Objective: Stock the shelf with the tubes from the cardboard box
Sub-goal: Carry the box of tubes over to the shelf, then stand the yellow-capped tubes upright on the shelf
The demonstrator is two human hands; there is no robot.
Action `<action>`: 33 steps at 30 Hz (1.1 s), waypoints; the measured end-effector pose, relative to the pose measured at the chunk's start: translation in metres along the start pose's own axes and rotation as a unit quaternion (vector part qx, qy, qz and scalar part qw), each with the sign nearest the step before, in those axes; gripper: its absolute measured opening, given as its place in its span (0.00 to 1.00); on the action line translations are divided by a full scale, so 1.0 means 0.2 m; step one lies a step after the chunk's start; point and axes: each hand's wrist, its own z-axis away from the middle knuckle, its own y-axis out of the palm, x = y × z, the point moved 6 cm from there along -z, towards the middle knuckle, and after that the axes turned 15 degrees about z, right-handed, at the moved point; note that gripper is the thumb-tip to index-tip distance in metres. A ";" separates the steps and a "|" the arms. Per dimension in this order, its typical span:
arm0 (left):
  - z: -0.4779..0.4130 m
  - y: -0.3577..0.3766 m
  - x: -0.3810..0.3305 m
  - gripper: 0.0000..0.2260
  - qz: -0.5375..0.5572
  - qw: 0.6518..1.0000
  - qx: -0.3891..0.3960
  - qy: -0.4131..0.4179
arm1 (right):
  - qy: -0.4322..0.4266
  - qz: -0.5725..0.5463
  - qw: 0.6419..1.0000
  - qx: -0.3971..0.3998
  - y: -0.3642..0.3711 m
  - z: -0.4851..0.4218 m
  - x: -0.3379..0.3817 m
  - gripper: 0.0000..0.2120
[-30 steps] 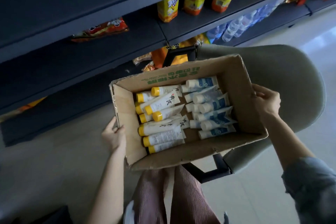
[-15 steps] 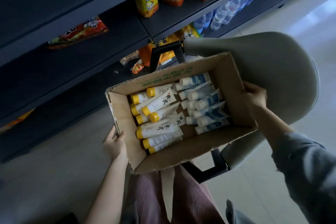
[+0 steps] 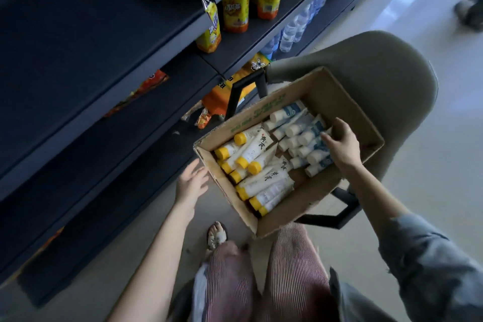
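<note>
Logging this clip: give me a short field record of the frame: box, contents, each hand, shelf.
box: cardboard box, open, resting on a grey chair
contents: yellow-capped tubes on the left, blue-labelled tubes on the right
right hand: inside the box, on the blue-labelled tubes; grip unclear
left hand: open, beside the box's left wall
shelf: dark, no tubes visible on it; snack bags further along

Dark shelves [image 3: 78, 42] fill the left of the frame before me, with yellow packs [image 3: 235, 12] and water bottles [image 3: 290, 31] at upper centre. A grey chair [image 3: 366, 60] stands at right on the pale floor [image 3: 444, 178], which shines with light at upper right.
</note>
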 end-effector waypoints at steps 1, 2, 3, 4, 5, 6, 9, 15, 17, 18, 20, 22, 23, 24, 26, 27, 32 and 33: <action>-0.01 -0.02 -0.05 0.21 -0.047 0.998 0.023 0.022 | 0.018 -0.017 1.000 0.002 0.05 0.06 0.00 0.28; -0.02 -0.04 -0.10 0.22 -0.100 0.993 0.043 0.045 | 0.036 -0.031 0.999 0.007 0.10 0.12 0.01 0.28; -0.02 -0.06 -0.15 0.23 -0.153 0.984 0.061 0.068 | 0.053 -0.045 0.997 0.014 0.16 0.18 0.01 0.28; -0.02 -0.07 -0.19 0.23 -0.202 0.972 0.076 0.091 | 0.069 -0.061 0.995 0.024 0.22 0.22 0.02 0.28; -0.03 -0.09 -0.23 0.24 -0.249 0.958 0.090 0.112 | 0.086 -0.074 0.993 0.032 0.27 0.27 0.02 0.28; -0.03 -0.10 -0.26 0.25 -0.299 0.940 0.102 0.130 | 0.102 -0.086 0.990 0.038 0.32 0.31 0.02 0.28; -0.02 -0.12 -0.33 0.26 -0.407 0.887 0.143 0.162 | 0.152 -0.140 0.977 0.051 0.45 0.40 0.01 0.30; -0.02 0.01 -0.38 0.27 -0.532 0.789 0.202 0.234 | 0.217 -0.174 0.957 0.078 0.67 0.46 -0.09 0.31; -0.04 0.08 -0.36 0.28 -0.571 0.755 0.219 0.237 | 0.237 -0.175 0.951 0.090 0.73 0.47 -0.14 0.33; -0.05 0.11 -0.35 0.28 -0.584 0.742 0.228 0.238 | 0.250 -0.181 0.947 0.090 0.76 0.47 -0.17 0.33; -0.07 0.17 -0.33 0.27 -0.605 0.718 0.240 0.245 | 0.274 -0.198 0.937 0.081 0.81 0.46 -0.21 0.32; -0.09 0.22 -0.33 0.27 -0.617 0.705 0.245 0.247 | 0.293 -0.214 0.928 0.087 0.86 0.42 -0.22 0.29; -0.10 0.24 -0.32 0.26 -0.619 0.704 0.248 0.244 | 0.301 -0.215 0.924 0.096 0.88 0.40 -0.23 0.25; -0.11 0.26 -0.32 0.26 -0.620 0.705 0.251 0.238 | 0.312 -0.212 0.921 0.097 0.90 0.38 -0.24 0.21; -0.13 0.29 -0.31 0.26 -0.617 0.708 0.261 0.223 | 0.335 -0.205 0.917 0.074 0.92 0.34 -0.23 0.20; -0.15 0.31 -0.30 0.26 -0.615 0.710 0.268 0.215 | 0.349 -0.204 0.913 0.060 0.92 0.33 -0.23 0.21; -0.18 0.38 -0.26 0.25 -0.576 0.736 0.307 0.180 | 0.389 -0.157 0.908 0.016 0.93 0.29 -0.22 0.21; -0.18 0.39 -0.25 0.25 -0.564 0.745 0.313 0.173 | 0.398 -0.155 0.904 0.009 0.93 0.29 -0.22 0.20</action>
